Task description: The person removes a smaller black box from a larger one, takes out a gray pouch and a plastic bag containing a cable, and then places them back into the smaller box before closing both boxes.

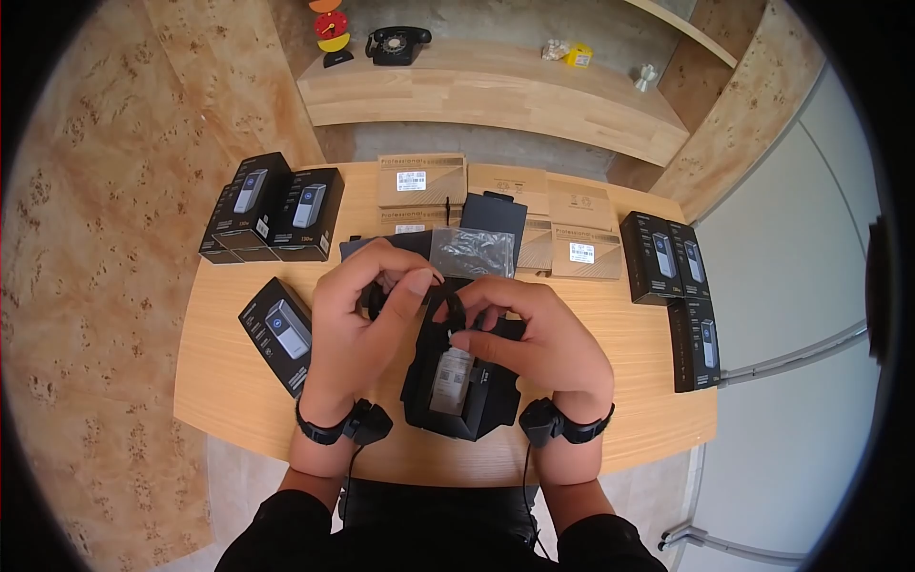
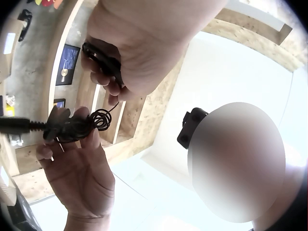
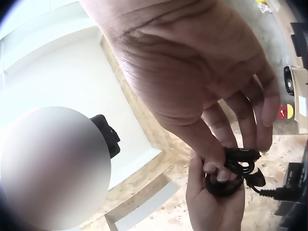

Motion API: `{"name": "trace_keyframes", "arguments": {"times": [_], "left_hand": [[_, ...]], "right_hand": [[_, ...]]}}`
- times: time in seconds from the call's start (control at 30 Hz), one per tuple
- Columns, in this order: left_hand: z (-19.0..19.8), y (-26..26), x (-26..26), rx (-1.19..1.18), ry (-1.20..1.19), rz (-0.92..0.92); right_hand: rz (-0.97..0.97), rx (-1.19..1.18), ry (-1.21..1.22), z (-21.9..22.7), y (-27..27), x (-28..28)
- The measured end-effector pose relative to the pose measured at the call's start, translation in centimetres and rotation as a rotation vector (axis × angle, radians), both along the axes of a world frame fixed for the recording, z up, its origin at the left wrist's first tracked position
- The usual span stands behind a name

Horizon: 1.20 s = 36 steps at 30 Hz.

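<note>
My left hand (image 1: 367, 315) curls round a slim black piece (image 2: 103, 62), and a thin wire leads from it to a coiled black cable (image 2: 101, 119). The right hand (image 1: 543, 334) grips this coil between thumb and fingers, close beside the left hand. From the bundle a thicker black plug end with a ribbed sleeve (image 2: 36, 126) sticks out. Below the hands stands an opened black box (image 1: 467, 424). Inside it lies a pale grey block (image 1: 450, 381) with a printed label, its upper end partly covered by the right hand.
A clear plastic bag (image 1: 472, 251) lies behind the hands, near a flat black piece (image 1: 496, 221). Brown cardboard boxes (image 1: 419, 176) line the table's back. Printed black boxes stand left (image 1: 246, 205) and right (image 1: 658, 257); another black box (image 1: 281, 334) lies beside the left forearm.
</note>
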<state>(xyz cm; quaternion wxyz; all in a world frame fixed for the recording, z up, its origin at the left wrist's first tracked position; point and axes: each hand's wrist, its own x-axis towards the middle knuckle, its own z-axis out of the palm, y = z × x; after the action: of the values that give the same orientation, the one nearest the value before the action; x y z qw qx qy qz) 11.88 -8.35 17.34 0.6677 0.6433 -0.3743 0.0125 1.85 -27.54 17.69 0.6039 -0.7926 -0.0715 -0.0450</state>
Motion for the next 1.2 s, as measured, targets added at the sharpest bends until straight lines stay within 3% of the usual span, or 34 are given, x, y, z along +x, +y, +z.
{"name": "trace_keyframes", "arguments": {"times": [0.23,0.4,0.6,0.8,1.0,1.1,1.2], "left_hand": [[-0.2,0.0,0.4,-0.006,0.157,-0.03],[-0.1,-0.1,0.1,-0.004,0.063,-0.052],[-0.1,-0.2,0.2,0.024,-0.008,-0.037],[0.0,0.0,0.3,0.052,-0.002,-0.047],[0.1,-0.1,0.2,0.113,0.03,-0.099],[-0.8,-0.6,-0.1,0.13,0.033,-0.141],[-0.7,-0.8,-0.2,0.218,-0.048,-0.185]], "right_hand": [[-0.095,0.173,0.032,0.0,-0.7,-0.4],[-0.034,0.312,0.038,-0.3,-0.7,-0.4],[-0.061,0.182,0.078,-0.2,-1.0,-0.5],[0.05,0.151,0.181,0.7,-1.8,-1.3],[0.177,0.255,-0.03,0.8,-2.0,-1.9],[0.137,0.587,-0.149,-0.8,-1.7,-2.3],[0.043,0.532,-0.196,0.0,-1.7,-1.8]]}}
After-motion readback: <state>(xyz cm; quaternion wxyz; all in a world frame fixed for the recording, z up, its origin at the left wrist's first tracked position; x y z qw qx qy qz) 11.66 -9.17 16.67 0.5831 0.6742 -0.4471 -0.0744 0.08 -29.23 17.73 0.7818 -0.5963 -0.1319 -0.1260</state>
